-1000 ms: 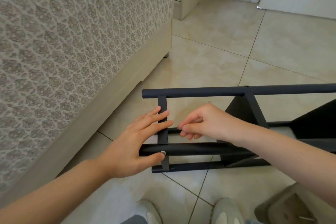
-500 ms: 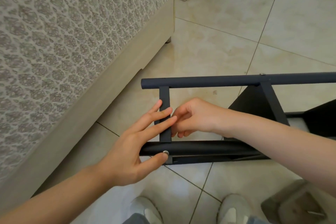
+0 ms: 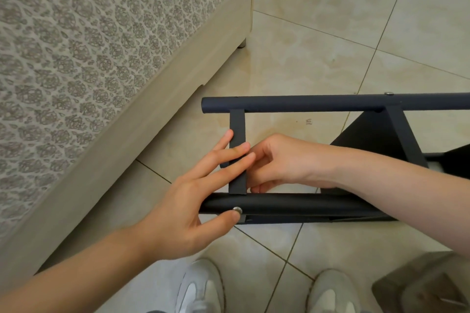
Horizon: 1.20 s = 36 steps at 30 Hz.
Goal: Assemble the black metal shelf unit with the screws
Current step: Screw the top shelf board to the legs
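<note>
- Head view: left grip (image 3: 183, 208) spread, straight fingers across the black crossbar (image 3: 237, 124), thumb touching the screw (image 3: 237, 209) on the near tube (image 3: 292, 203).
- Opposite, right grip (image 3: 277, 160) curled behind crossbar; cannot tell whether it pinches anything.

Nothing legible here — no text, label or number.

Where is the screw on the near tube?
Head view, low centre: the screw sits where the crossbar meets the tube, beside the thumb of the left hand.
</note>
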### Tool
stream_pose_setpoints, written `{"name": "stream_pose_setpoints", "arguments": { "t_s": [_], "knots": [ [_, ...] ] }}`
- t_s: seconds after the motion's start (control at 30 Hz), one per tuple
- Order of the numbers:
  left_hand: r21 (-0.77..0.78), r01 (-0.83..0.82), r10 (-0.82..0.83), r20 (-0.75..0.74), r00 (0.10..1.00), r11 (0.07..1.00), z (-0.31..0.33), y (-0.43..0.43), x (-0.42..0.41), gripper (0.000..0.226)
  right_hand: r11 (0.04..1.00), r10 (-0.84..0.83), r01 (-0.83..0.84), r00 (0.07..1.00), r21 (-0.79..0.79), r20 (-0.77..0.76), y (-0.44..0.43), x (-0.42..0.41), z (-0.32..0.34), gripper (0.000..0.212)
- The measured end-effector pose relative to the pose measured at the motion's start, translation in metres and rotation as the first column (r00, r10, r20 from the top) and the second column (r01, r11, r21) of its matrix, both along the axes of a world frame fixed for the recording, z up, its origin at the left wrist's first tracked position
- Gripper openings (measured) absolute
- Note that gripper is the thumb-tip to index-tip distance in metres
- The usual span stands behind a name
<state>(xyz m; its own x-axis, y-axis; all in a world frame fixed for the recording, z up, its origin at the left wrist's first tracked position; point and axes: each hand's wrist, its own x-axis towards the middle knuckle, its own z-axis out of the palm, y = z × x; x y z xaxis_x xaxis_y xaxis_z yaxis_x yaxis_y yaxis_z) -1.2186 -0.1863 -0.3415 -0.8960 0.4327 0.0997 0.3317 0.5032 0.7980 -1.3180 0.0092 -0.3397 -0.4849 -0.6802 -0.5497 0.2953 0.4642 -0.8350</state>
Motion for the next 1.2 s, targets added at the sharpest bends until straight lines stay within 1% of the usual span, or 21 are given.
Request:
{"name": "stream_pose_setpoints", "arguments": {
  "t_s": [0.23, 0.6, 0.73, 0.9, 1.0, 1.2],
  "knots": [
    [0.036, -0.012, 0.012, -0.013, 1.0, 0.999, -0.0041, 0.0017, -0.0012, 0.065, 0.996, 0.093, -0.09, 0.986, -0.03, 0.138, -0.0019, -0.0079, -0.0056, 0.015],
    [0.019, -0.015, 0.016, -0.06, 0.998, 1.0, -0.0076, -0.0004, 0.0029, 0.064, 0.991, 0.127, -0.119, 0.977, -0.058, 0.174, -0.0019, -0.0062, -0.0072, 0.017],
    [0.019, -0.014, 0.015, -0.06, 0.998, 1.0, -0.0068, -0.0006, 0.0039, 0.064, 0.99, 0.143, -0.139, 0.969, -0.032, 0.201, -0.0022, -0.0081, -0.0093, 0.019],
    [0.025, -0.018, 0.02, -0.052, 0.998, 1.0, -0.0054, 0.0002, 0.0034, 0.064, 0.986, 0.162, -0.167, 0.959, -0.001, 0.233, -0.0043, -0.0094, -0.0087, 0.012],
    [0.023, -0.017, 0.018, -0.053, 0.998, 1.0, -0.0054, -0.0001, 0.0037, 0.064, 0.983, 0.177, -0.184, 0.948, 0.001, 0.264, -0.0043, -0.009, -0.0102, 0.015],
    [0.02, -0.019, 0.02, -0.054, 0.998, 1.0, -0.0057, 0.0003, 0.0036, 0.064, 0.98, 0.195, -0.2, 0.94, -0.01, 0.281, -0.004, -0.0091, -0.0103, 0.018]
  ]
}}
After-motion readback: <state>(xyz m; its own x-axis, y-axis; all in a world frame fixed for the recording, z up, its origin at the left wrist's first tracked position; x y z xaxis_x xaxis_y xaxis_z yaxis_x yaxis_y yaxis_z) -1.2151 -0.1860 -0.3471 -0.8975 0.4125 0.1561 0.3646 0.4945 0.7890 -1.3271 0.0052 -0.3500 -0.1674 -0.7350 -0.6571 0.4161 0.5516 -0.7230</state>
